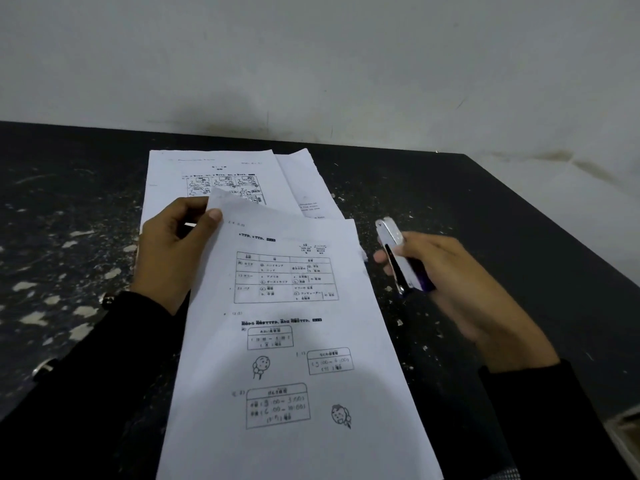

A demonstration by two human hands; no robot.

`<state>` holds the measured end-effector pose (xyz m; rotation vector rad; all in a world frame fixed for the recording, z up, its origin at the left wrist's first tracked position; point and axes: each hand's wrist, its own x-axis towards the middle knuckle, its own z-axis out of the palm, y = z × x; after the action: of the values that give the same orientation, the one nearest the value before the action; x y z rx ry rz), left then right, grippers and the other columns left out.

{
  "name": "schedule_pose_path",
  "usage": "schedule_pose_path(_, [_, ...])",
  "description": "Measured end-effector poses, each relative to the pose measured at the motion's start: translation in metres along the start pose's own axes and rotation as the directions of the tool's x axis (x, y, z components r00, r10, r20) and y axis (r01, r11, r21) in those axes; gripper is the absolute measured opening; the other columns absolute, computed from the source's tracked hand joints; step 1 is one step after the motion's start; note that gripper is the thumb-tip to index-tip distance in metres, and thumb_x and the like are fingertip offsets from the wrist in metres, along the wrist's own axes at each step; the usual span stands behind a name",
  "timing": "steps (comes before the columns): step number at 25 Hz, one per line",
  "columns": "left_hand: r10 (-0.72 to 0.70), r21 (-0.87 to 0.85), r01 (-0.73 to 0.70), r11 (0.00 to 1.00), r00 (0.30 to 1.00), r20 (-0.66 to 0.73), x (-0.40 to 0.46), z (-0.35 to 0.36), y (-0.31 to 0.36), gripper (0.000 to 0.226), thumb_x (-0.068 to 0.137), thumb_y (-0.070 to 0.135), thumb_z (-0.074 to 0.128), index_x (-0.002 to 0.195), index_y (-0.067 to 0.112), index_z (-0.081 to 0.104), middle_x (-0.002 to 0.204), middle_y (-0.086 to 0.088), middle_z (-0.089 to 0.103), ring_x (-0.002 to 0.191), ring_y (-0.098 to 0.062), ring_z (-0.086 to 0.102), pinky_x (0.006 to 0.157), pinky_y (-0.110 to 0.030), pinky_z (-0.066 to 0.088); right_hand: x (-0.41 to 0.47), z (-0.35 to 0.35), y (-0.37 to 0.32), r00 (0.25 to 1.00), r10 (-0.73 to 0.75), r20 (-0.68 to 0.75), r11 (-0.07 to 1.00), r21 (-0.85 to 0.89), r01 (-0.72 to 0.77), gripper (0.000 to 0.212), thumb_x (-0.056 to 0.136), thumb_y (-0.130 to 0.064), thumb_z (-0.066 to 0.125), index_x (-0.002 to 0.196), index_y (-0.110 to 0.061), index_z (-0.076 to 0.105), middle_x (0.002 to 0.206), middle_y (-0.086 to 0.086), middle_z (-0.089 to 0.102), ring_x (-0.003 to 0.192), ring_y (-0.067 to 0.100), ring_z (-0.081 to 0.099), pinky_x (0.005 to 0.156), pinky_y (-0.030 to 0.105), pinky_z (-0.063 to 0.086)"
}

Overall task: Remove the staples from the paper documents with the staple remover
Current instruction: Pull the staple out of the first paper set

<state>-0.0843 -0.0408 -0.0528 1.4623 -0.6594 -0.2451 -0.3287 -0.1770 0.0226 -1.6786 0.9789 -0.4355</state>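
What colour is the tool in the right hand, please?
Silver metal with a dark blue-purple body, seen in the head view.

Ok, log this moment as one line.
left hand: pinching top sheet corner | right hand: holding staple remover, off paper | staple: not visible

matt white paper sheets (298,341) on a rough, speckled black table (519,237); glossy metal stapler (398,254).
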Motion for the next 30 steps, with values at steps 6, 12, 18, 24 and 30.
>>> schedule_pose_path(6, [-0.013, -0.086, 0.010, 0.996, 0.999, -0.032, -0.001, 0.001, 0.007, 0.015, 0.091, 0.010, 0.061, 0.087, 0.023, 0.067, 0.085, 0.002, 0.069, 0.078, -0.016, 0.061, 0.066, -0.021, 0.054, 0.032, 0.053, -0.029, 0.969, -0.228, 0.100, 0.956, 0.211, 0.203, 0.026, 0.091, -0.020, 0.057, 0.117, -0.019, 0.060, 0.103, 0.002, 0.073, 0.099, 0.014, 0.070, 0.098, 0.039, 0.051])
schedule_pose_path(12, [0.010, -0.132, -0.021, 0.991, 0.997, -0.081, 0.000, -0.002, 0.012, 0.010, 0.091, 0.014, 0.062, 0.092, 0.018, 0.071, 0.097, -0.012, 0.073, 0.086, -0.036, 0.068, 0.079, -0.048, 0.057, 0.061, 0.102, -0.062, 0.917, -0.387, 0.096, 0.840, 0.448, 0.308, 0.027, 0.090, -0.018, 0.058, 0.116, -0.012, 0.055, 0.112, 0.010, 0.070, 0.103, 0.022, 0.070, 0.093, 0.043, 0.055])
schedule_pose_path(18, [0.065, -0.148, -0.087, 0.985, 0.987, -0.145, 0.003, -0.009, 0.019, 0.013, 0.092, 0.015, 0.061, 0.099, 0.013, 0.072, 0.096, -0.011, 0.073, 0.090, -0.039, 0.067, 0.077, -0.058, 0.056, 0.076, 0.118, -0.079, 0.850, -0.518, 0.092, 0.759, 0.508, 0.407, 0.026, 0.080, -0.026, 0.059, 0.106, -0.020, 0.056, 0.109, 0.005, 0.071, 0.101, 0.020, 0.070, 0.088, 0.035, 0.057])
schedule_pose_path(24, [0.150, -0.055, -0.158, 0.986, 0.980, -0.133, 0.004, -0.011, 0.023, 0.015, 0.091, 0.016, 0.062, 0.102, 0.012, 0.072, 0.096, -0.006, 0.073, 0.091, -0.029, 0.068, 0.077, -0.056, 0.055, 0.076, 0.124, -0.080, 0.770, -0.622, 0.141, 0.760, 0.347, 0.550, 0.019, 0.090, -0.016, 0.055, 0.109, -0.018, 0.056, 0.102, -0.001, 0.071, 0.098, 0.011, 0.070, 0.080, 0.020, 0.056])
schedule_pose_path(30, [0.187, -0.014, -0.190, 0.982, 0.976, -0.112, 0.002, -0.012, 0.024, 0.014, 0.091, 0.017, 0.063, 0.101, 0.012, 0.072, 0.094, -0.003, 0.074, 0.089, -0.025, 0.069, 0.077, -0.053, 0.055, 0.076, 0.127, -0.076, 0.735, -0.651, 0.188, 0.746, 0.336, 0.575, 0.018, 0.090, -0.014, 0.055, 0.109, -0.017, 0.056, 0.105, 0.002, 0.072, 0.102, 0.014, 0.069, 0.092, 0.029, 0.054])
